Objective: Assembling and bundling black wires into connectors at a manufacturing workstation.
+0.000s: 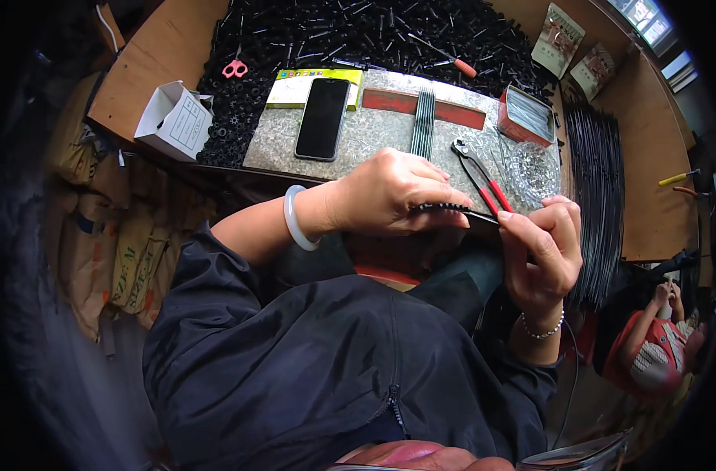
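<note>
My left hand [401, 192], with a pale bangle at its wrist, is closed around a row of small black pieces [442, 207] that sticks out between thumb and fingers. A thin dark rod [483, 216] runs from that row toward my right hand [542, 243], whose thumb and finger pinch its other end. Both hands are above my lap at the table's near edge. Just beyond them, a bundle of thin metal rods [424, 125] lies across a red bar [460, 115]. Pincers with red handles [483, 177] rest between the hands and the bar.
A phone [322, 118] leans on a yellow-green box [295, 88]. To the right stand a red tin of thin pins [524, 118] and a clear dish [534, 171]. Behind lie piled black parts [334, 35] and pink scissors [235, 69]. Long black rods [597, 204] hang at right, near another person [656, 345].
</note>
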Demonstrator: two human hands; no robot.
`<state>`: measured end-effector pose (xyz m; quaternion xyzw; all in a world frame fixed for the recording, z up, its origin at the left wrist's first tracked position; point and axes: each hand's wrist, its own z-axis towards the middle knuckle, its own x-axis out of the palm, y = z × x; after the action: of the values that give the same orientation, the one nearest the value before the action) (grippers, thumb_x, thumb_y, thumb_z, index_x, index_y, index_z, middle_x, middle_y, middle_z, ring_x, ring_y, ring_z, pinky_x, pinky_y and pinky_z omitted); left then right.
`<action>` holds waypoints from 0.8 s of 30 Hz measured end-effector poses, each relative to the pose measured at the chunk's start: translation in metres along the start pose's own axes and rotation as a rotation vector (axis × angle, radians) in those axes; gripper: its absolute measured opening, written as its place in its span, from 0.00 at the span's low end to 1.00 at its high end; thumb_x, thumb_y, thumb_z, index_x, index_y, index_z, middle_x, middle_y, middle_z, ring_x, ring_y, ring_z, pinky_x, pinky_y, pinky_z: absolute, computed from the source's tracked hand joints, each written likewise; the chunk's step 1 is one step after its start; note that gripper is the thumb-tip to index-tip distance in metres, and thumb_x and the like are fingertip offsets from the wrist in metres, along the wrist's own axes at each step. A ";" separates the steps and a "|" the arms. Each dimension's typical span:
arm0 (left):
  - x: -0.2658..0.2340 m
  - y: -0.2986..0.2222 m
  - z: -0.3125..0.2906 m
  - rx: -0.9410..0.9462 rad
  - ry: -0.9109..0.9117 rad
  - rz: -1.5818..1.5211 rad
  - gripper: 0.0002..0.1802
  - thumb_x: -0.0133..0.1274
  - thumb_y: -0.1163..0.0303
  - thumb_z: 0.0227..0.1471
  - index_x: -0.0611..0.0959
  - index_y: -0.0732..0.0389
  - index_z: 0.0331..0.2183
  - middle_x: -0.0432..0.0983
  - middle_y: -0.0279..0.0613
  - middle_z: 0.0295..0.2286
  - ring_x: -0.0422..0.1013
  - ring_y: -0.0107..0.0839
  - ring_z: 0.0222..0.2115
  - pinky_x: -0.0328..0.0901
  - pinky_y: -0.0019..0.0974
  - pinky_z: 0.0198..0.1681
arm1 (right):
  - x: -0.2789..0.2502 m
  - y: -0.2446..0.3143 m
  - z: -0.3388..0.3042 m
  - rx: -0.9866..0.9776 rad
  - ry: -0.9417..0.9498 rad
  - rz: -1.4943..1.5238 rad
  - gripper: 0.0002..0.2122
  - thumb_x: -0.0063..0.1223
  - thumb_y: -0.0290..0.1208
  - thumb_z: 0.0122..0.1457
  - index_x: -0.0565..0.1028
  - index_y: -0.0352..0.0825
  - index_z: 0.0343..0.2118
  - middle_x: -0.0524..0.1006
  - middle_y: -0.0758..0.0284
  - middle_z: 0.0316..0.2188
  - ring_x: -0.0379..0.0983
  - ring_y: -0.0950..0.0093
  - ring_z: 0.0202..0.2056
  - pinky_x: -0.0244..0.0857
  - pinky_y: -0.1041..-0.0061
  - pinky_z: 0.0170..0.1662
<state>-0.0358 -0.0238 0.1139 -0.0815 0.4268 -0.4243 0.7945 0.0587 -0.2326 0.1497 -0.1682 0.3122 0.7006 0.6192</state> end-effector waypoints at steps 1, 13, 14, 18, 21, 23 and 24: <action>0.000 0.000 0.000 0.002 0.003 -0.003 0.13 0.63 0.69 0.41 0.83 0.60 0.33 0.79 0.43 0.26 0.77 0.39 0.28 0.72 0.38 0.39 | 0.000 0.000 -0.001 0.011 -0.008 -0.013 0.12 0.59 0.15 0.43 0.77 0.34 0.32 0.64 0.71 0.18 0.60 0.74 0.22 0.61 0.69 0.38; 0.003 0.000 -0.002 0.029 -0.014 0.035 0.13 0.63 0.68 0.42 0.84 0.60 0.33 0.79 0.43 0.25 0.77 0.38 0.27 0.72 0.39 0.39 | 0.005 0.002 -0.003 0.020 -0.006 0.047 0.11 0.62 0.19 0.41 0.78 0.36 0.31 0.65 0.71 0.19 0.60 0.73 0.23 0.56 0.73 0.30; 0.002 0.001 -0.002 0.035 -0.003 0.036 0.13 0.63 0.67 0.42 0.84 0.60 0.33 0.79 0.42 0.25 0.77 0.38 0.27 0.72 0.39 0.38 | 0.007 0.002 -0.002 0.018 -0.005 0.058 0.11 0.61 0.19 0.41 0.78 0.36 0.31 0.65 0.71 0.19 0.60 0.73 0.23 0.56 0.73 0.30; 0.002 0.003 -0.003 0.067 0.000 0.081 0.13 0.63 0.65 0.42 0.84 0.59 0.32 0.79 0.42 0.25 0.77 0.38 0.27 0.72 0.39 0.38 | 0.009 0.002 0.001 -0.008 0.009 0.061 0.11 0.61 0.18 0.41 0.78 0.35 0.31 0.66 0.71 0.18 0.60 0.73 0.23 0.55 0.75 0.29; 0.001 0.002 -0.002 0.058 -0.003 0.090 0.13 0.63 0.64 0.42 0.84 0.58 0.32 0.79 0.42 0.25 0.77 0.38 0.27 0.72 0.39 0.38 | 0.010 0.005 0.003 0.214 0.037 0.258 0.10 0.60 0.16 0.43 0.78 0.35 0.30 0.66 0.70 0.18 0.60 0.74 0.22 0.54 0.77 0.26; 0.002 0.003 -0.002 0.065 -0.009 0.086 0.13 0.63 0.64 0.42 0.84 0.58 0.32 0.79 0.42 0.25 0.76 0.38 0.27 0.72 0.39 0.37 | 0.010 0.001 0.003 0.173 0.052 0.257 0.11 0.60 0.16 0.42 0.78 0.35 0.30 0.66 0.71 0.18 0.60 0.74 0.22 0.54 0.77 0.27; 0.002 0.004 -0.003 0.071 -0.013 0.083 0.13 0.63 0.63 0.42 0.84 0.58 0.32 0.79 0.42 0.24 0.76 0.38 0.27 0.72 0.39 0.37 | 0.010 -0.001 0.004 0.132 0.065 0.256 0.11 0.61 0.17 0.41 0.78 0.36 0.30 0.66 0.71 0.18 0.59 0.74 0.22 0.55 0.77 0.28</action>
<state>-0.0352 -0.0223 0.1087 -0.0381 0.4091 -0.4054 0.8166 0.0585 -0.2227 0.1462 -0.1087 0.3964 0.7458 0.5242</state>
